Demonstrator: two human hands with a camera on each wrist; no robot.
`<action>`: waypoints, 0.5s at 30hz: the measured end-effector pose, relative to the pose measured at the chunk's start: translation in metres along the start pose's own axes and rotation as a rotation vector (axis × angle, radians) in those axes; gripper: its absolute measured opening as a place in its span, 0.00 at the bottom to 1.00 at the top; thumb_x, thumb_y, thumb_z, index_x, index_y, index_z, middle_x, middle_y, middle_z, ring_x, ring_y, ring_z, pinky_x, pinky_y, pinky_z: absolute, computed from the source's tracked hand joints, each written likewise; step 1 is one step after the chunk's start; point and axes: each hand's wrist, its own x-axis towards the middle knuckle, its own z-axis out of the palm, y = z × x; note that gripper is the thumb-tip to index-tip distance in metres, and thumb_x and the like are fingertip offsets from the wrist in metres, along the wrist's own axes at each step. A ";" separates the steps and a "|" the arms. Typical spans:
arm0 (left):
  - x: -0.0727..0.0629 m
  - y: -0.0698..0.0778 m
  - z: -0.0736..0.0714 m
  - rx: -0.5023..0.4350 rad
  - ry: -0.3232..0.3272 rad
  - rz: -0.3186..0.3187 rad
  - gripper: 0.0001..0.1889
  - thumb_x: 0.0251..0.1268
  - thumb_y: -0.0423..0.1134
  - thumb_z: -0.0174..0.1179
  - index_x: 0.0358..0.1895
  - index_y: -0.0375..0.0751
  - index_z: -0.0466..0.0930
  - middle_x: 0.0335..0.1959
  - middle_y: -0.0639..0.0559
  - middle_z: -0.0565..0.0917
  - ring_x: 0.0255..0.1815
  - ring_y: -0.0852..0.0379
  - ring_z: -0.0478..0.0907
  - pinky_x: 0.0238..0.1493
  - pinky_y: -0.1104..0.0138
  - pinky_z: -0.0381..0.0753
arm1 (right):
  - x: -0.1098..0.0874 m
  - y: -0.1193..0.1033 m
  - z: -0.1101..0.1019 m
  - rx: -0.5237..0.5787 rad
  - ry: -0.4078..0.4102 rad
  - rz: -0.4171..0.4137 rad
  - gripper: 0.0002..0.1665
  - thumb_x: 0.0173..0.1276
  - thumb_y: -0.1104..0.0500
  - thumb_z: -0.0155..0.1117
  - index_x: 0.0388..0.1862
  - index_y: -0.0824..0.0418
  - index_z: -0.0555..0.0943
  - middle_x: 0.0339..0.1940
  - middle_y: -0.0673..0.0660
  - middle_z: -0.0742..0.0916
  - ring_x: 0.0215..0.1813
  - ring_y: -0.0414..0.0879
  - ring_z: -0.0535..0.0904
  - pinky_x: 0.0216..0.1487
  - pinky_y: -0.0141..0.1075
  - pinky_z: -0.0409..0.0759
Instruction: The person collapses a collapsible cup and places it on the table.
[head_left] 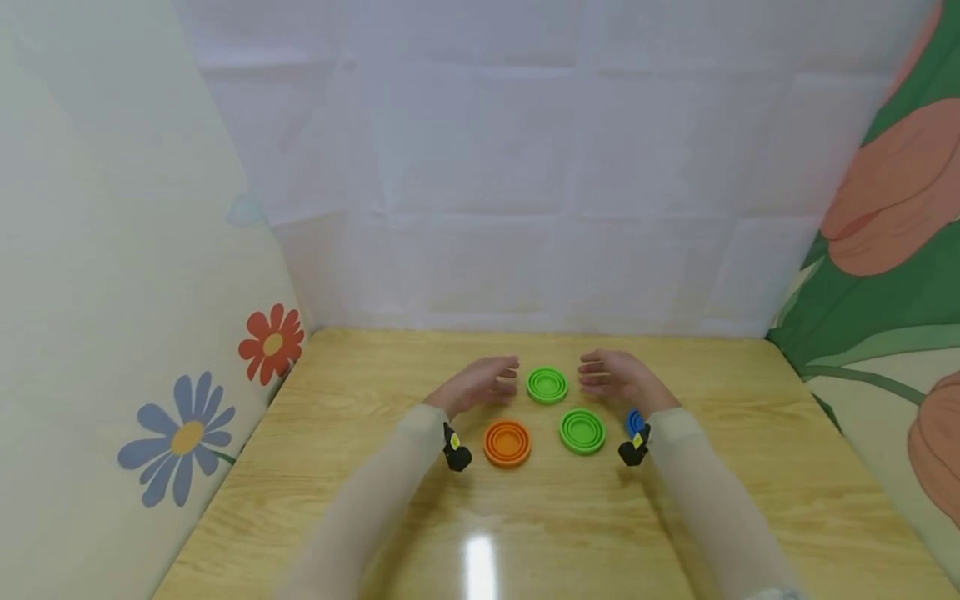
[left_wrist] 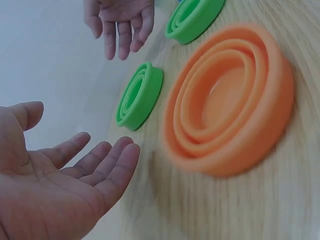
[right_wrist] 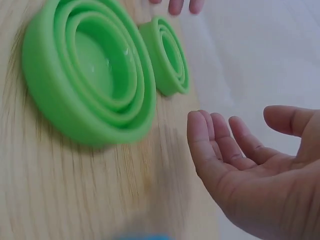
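Note:
Two green collapsible cups, folded flat into rings, lie on the wooden table: a far one [head_left: 547, 385] and a nearer one [head_left: 582, 431]. An orange collapsible cup [head_left: 507, 442] sits to their left, and a blue one [head_left: 635, 422] is partly hidden by the right wrist. My left hand [head_left: 480, 383] hovers left of the far green cup, fingers loosely spread and holding nothing. On the other side of that cup, my right hand [head_left: 618, 377] faces it with relaxed fingers, also holding nothing. Both palms show bare in the wrist views, the left hand [left_wrist: 75, 175] and the right hand [right_wrist: 255, 165].
A white cloth [head_left: 510, 167] hangs behind the table's [head_left: 315, 517] back edge. Flower-printed panels stand at the left [head_left: 112, 250] and right [head_left: 892, 333]. Each wrist wears a small black camera mount.

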 end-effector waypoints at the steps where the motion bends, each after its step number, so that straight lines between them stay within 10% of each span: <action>1: -0.001 0.001 -0.003 0.029 0.003 0.002 0.32 0.80 0.51 0.48 0.76 0.33 0.60 0.74 0.32 0.65 0.69 0.36 0.72 0.65 0.52 0.78 | -0.001 -0.001 -0.002 -0.006 0.002 -0.006 0.30 0.80 0.59 0.49 0.76 0.72 0.62 0.66 0.67 0.74 0.56 0.54 0.78 0.66 0.47 0.78; 15: -0.043 0.022 -0.050 0.645 0.103 0.181 0.31 0.82 0.54 0.45 0.76 0.37 0.63 0.74 0.37 0.67 0.71 0.37 0.68 0.68 0.45 0.72 | -0.024 -0.016 -0.043 -0.414 -0.060 -0.239 0.34 0.83 0.56 0.45 0.78 0.73 0.55 0.71 0.76 0.71 0.71 0.67 0.70 0.72 0.55 0.71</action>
